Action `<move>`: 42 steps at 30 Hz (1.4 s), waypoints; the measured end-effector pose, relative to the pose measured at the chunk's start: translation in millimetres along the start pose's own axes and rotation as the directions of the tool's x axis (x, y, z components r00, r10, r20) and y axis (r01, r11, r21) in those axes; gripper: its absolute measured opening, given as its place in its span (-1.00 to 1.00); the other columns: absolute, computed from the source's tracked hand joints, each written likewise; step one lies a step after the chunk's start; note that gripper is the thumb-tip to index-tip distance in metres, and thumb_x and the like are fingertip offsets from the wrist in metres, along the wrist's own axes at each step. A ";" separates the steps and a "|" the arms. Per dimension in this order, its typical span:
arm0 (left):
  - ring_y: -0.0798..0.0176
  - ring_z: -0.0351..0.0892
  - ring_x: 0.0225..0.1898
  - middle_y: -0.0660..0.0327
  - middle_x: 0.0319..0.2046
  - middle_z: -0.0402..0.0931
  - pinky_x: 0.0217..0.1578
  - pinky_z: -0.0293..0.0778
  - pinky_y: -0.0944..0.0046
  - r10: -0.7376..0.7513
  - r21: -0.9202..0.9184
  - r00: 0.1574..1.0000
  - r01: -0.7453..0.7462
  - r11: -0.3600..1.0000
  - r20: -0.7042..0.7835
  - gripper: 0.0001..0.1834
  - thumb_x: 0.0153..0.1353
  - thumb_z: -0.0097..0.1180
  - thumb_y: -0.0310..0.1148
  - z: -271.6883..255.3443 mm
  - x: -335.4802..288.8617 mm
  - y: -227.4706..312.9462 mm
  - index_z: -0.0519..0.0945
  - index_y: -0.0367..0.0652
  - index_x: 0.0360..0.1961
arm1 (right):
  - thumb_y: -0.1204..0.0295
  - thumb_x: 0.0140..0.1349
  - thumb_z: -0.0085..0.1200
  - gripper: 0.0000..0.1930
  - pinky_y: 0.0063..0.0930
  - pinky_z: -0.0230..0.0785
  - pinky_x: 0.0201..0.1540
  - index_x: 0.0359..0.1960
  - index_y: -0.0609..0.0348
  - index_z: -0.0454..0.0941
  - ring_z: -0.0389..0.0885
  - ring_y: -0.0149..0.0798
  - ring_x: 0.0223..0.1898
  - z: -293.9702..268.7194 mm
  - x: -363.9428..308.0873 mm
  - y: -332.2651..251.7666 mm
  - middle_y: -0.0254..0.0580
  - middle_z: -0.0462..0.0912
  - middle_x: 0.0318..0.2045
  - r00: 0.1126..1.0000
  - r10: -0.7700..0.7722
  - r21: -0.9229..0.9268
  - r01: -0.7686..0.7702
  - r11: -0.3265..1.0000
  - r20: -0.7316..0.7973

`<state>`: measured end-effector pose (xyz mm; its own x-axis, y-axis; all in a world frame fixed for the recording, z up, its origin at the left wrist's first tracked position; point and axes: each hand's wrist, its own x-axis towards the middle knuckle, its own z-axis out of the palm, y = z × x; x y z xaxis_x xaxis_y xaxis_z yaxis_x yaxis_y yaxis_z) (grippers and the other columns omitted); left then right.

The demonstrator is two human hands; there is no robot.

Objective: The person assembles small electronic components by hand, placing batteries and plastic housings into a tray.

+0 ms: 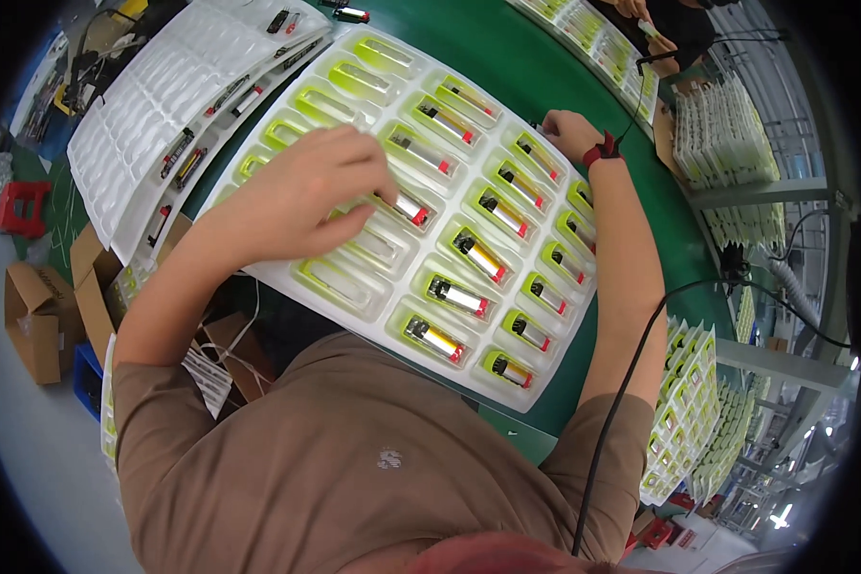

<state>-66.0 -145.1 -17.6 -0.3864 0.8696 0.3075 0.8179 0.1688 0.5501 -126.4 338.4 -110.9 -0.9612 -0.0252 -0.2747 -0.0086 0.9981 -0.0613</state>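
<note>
Red-ended cylinder point(412, 209) in pocket of white tray point(417, 253), four o'clock from my nearer left hand point(320, 191); long axis ten-to-four. Right hand point(571, 136) apart, cylinder's two o'clock. Can't tell either grip.

A red stool point(36, 206) stands near an open cardboard box point(44, 337).

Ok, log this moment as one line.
tray: holds red-ended parts | left hand: at one part, grip unclear | right hand: at tray's far edge, grip unclear
</note>
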 end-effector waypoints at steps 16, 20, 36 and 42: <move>0.38 0.47 -0.14 0.28 -0.08 0.54 -0.13 0.42 0.34 -0.349 -0.851 0.914 0.343 0.397 0.206 -0.69 0.45 0.14 -0.32 1.2 10.1 29.3 0.41 -0.06 0.14 | 0.66 0.20 0.28 -0.75 -0.53 0.54 -0.18 -0.07 0.31 0.68 0.67 -0.36 -0.26 -61.9 -226.7 -165.8 -0.13 0.67 -0.17 0.625 0.107 0.515 0.521 0.681 -0.774; 0.36 0.49 -0.22 0.26 0.03 0.53 -0.24 0.43 0.37 -0.359 -0.929 0.871 0.368 0.026 0.335 -0.65 0.51 0.06 -0.17 24.8 47.7 29.5 0.42 0.00 0.23 | 0.64 0.17 0.31 -0.75 -0.49 0.56 -0.20 -0.08 0.30 0.69 0.68 -0.30 -0.27 -57.1 -235.0 -168.9 -0.14 0.65 -0.18 0.603 0.024 0.451 0.569 0.688 -0.797; 0.37 0.50 -0.12 0.11 0.10 0.56 -0.07 0.50 0.36 -0.390 -0.927 0.863 0.370 0.058 0.320 -0.60 0.57 -0.07 -0.25 43.8 86.8 42.9 0.57 -0.31 0.21 | 0.60 0.22 0.27 -0.76 -0.31 0.55 -0.18 -0.06 0.24 0.67 0.69 -0.08 -0.23 -47.8 -230.9 -182.5 -0.11 0.64 -0.15 0.617 -0.154 0.303 0.569 0.764 -0.772; 0.31 0.55 -0.08 0.11 0.07 0.57 -0.08 0.52 0.31 -0.312 -0.921 0.887 0.381 0.076 0.341 -0.53 0.61 -0.21 -0.26 53.0 85.6 39.2 0.49 -0.44 0.26 | 0.66 0.20 0.26 -0.76 -0.41 0.54 -0.26 -0.08 0.29 0.71 0.70 -0.17 -0.27 -44.8 -226.1 -186.0 -0.10 0.68 -0.15 0.616 -0.147 0.311 0.571 0.760 -0.774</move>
<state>-44.4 -39.5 -10.9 -0.4522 0.8768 -0.1636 -0.4782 -0.0835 0.8743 80.2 161.0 5.6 -0.8043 -0.1184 0.5823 -0.4701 0.7262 -0.5016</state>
